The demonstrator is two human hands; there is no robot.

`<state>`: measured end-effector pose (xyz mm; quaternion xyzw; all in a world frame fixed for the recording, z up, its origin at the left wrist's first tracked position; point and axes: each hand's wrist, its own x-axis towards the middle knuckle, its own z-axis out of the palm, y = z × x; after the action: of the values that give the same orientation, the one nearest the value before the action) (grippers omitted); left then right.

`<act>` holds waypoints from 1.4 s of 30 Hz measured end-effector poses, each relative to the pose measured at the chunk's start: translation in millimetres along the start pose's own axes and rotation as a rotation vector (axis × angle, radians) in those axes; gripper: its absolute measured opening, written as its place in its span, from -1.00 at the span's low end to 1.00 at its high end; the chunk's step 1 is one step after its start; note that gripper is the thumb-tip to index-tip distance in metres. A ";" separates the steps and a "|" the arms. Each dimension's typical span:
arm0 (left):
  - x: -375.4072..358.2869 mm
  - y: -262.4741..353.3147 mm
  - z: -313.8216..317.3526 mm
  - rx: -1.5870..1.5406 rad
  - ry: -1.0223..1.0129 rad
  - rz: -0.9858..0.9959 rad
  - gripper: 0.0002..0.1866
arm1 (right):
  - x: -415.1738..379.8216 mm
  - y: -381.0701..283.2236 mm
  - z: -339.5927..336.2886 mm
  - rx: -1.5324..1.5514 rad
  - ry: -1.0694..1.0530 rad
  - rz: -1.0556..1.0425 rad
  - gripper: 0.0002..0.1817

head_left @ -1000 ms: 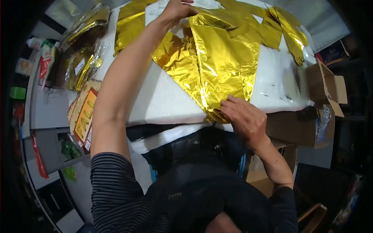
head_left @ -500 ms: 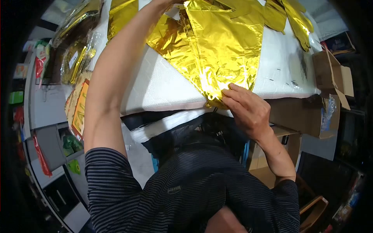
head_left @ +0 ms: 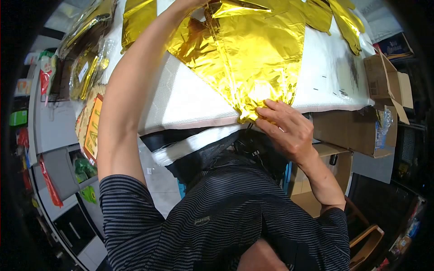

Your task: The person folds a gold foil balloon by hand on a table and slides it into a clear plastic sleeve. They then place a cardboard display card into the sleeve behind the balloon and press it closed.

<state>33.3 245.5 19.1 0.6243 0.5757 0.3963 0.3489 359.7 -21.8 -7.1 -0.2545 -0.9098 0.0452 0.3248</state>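
A large sheet of shiny gold foil [head_left: 262, 49] lies over the white table cover [head_left: 181, 99], narrowing to a gathered end at the front edge. My right hand [head_left: 285, 126] rests at this end, its fingertips pressed on the foil. My left arm stretches to the top of the view, where my left hand [head_left: 201, 2] is mostly cut off by the edge; its fingers are hidden. More gold foil pieces [head_left: 138, 20] lie at the upper left, and others [head_left: 346, 27] at the upper right.
Plastic-wrapped gold packets [head_left: 86, 72] and a red and yellow printed card [head_left: 92, 131] lie at the left. Open cardboard boxes [head_left: 382, 81] stand at the right, one below the table edge. A wooden chair [head_left: 366, 244] is at the lower right.
The gathered foil end has bunched up a little at the table edge. My right hand has shifted slightly, with its fingers a bit more spread.
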 end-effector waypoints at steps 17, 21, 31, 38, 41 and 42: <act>11.1 -17.9 -0.2 0.044 0.059 -0.013 -0.69 | -4.0 4.2 1.4 0.010 -0.040 -0.010 -0.78; 11.9 -23.1 -0.4 -0.049 0.049 -0.009 -0.69 | -3.2 4.9 0.0 0.010 -0.044 -0.013 -0.77; 16.3 -36.8 -11.0 0.186 0.025 -0.055 -0.67 | -5.0 7.7 0.4 0.020 -0.063 -0.025 -0.75; 8.8 -35.2 -1.0 0.196 0.071 0.041 -0.67 | 11.1 8.4 -16.2 0.188 -0.029 0.068 -0.80; -2.9 -18.1 1.8 0.193 0.109 0.047 -0.69 | 23.1 29.6 -18.7 0.208 0.079 0.097 -0.78; -2.9 -18.5 0.9 0.171 0.101 0.060 -0.69 | 31.8 39.7 -18.0 0.142 0.093 0.057 -0.78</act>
<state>25.9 244.4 1.9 0.6481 0.6053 0.3867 0.2530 367.0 26.7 15.3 -0.2585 -0.8806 0.1068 0.3825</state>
